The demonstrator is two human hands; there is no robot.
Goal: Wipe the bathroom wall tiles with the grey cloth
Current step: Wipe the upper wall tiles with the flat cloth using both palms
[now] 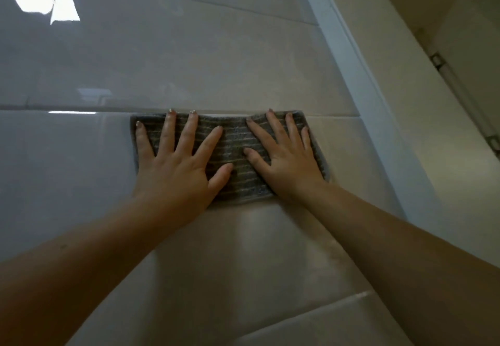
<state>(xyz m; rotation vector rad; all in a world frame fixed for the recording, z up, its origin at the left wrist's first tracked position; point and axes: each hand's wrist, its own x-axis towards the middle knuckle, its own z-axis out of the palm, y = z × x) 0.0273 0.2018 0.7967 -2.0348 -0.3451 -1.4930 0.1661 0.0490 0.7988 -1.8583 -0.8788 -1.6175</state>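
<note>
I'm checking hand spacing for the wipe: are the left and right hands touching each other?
Apart. The head view shows a bare strip of grey cloth between the left hand and the right hand; both lie flat on it, fingers spread.

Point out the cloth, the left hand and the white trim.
cloth (234, 141): head view, bare middle between the hands.
left hand (176, 175): head view, back of the hand.
white trim (357, 80): head view, middle of the strip.

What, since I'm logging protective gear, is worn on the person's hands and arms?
Nothing protective: the left hand and right hand are ungloved, with no rings, watch or bracelet showing. The left forearm and right forearm are bare to the frame edge, no sleeves in view. The fingernails seem to carry pale, shiny polish.
</note>
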